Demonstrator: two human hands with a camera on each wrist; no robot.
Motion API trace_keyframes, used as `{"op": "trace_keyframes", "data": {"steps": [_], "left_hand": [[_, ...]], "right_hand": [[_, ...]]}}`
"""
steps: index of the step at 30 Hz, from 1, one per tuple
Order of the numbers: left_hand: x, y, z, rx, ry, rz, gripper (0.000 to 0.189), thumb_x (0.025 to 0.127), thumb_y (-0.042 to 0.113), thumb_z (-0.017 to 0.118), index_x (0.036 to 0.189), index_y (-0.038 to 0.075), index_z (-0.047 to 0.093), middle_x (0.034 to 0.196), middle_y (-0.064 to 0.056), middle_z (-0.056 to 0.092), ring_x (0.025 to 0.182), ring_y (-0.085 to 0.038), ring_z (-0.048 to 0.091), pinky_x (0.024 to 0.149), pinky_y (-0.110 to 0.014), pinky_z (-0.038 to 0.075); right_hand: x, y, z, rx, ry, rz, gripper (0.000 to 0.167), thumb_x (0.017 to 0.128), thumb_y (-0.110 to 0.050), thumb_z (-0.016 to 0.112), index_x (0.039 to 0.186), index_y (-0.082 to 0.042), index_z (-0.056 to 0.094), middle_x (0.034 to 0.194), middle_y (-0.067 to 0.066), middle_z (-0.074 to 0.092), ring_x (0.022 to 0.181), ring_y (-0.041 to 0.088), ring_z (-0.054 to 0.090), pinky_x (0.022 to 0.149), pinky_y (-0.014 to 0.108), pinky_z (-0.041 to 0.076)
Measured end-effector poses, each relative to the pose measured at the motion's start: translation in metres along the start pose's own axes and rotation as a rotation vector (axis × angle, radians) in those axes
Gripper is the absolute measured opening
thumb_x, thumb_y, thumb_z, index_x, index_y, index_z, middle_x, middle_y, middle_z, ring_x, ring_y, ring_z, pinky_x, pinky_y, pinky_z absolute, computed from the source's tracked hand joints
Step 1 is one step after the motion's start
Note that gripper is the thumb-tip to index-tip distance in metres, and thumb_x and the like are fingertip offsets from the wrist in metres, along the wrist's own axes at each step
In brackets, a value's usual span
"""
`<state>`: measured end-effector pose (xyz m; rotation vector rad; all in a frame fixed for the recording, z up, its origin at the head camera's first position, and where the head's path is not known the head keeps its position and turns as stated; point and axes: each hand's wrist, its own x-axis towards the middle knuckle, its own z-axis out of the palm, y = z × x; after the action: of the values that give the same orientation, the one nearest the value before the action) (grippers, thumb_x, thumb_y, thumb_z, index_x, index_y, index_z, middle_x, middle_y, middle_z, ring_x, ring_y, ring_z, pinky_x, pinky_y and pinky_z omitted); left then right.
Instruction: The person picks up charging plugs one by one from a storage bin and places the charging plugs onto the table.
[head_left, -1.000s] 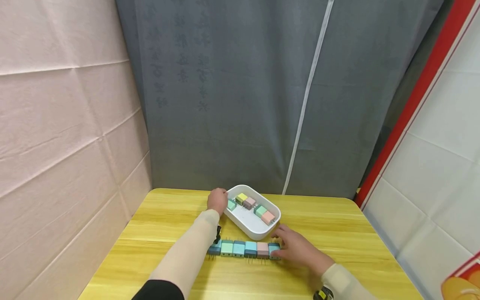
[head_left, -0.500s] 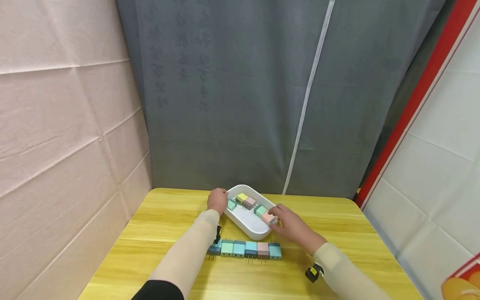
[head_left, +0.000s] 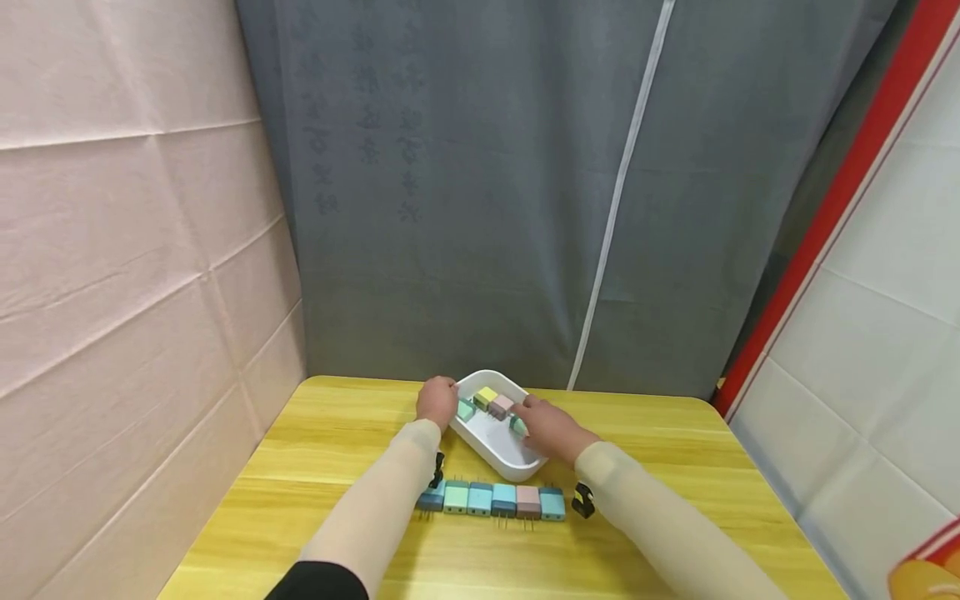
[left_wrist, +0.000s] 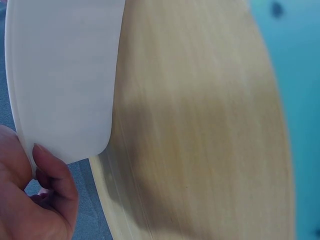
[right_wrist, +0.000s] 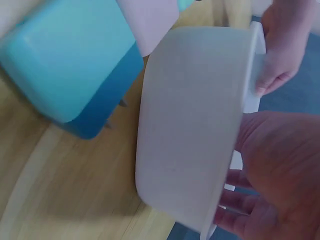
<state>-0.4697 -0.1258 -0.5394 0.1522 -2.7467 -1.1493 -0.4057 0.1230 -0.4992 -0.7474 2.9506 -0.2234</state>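
Observation:
My left hand (head_left: 437,402) pinches the left rim of a white plastic tray (head_left: 486,454); the left wrist view shows thumb and finger at its corner. My right hand (head_left: 553,429) reaches over the right rim into the tray, its fingertips beside a mint-green block (head_left: 518,425). The tray wall hides those fingertips in the right wrist view, so a grip cannot be made out. Also inside lie a yellow block (head_left: 485,397), a dusky pink block (head_left: 500,407) and another mint-green block (head_left: 465,409).
In front of the tray, several pastel blocks with thin metal pins form a row on the wooden table (head_left: 360,492), including a blue block (head_left: 552,504) at its right end. A grey curtain (head_left: 450,208) hangs behind, with a pale cloth wall (head_left: 135,250) at left.
My right hand has left the row's right-end blue block and moved up and left into the tray, now covering the peach block there. The left hand stays on the rim.

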Motion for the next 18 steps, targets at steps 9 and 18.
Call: {"op": "trace_keyframes", "data": {"steps": [9, 18], "left_hand": [[0.002, 0.001, 0.004, 0.022, 0.000, 0.013, 0.027, 0.113, 0.017, 0.065, 0.127, 0.001, 0.081, 0.124, -0.015, 0.079, 0.114, -0.034, 0.074, 0.104, -0.053, 0.060], [0.001, -0.001, 0.006, -0.006, 0.011, -0.003, 0.026, 0.112, 0.016, 0.066, 0.126, 0.000, 0.081, 0.122, -0.016, 0.079, 0.114, -0.035, 0.074, 0.105, -0.054, 0.060]], "right_hand": [[0.011, -0.008, 0.005, -0.071, -0.014, 0.016, 0.056, 0.098, -0.014, 0.087, 0.150, -0.013, 0.067, 0.122, 0.013, 0.065, 0.097, 0.025, 0.061, 0.101, 0.047, 0.062], [0.017, -0.004, 0.015, 0.028, -0.004, 0.040, 0.049, 0.099, -0.008, 0.083, 0.146, -0.015, 0.071, 0.128, 0.013, 0.062, 0.112, 0.029, 0.059, 0.109, 0.050, 0.058]]}}
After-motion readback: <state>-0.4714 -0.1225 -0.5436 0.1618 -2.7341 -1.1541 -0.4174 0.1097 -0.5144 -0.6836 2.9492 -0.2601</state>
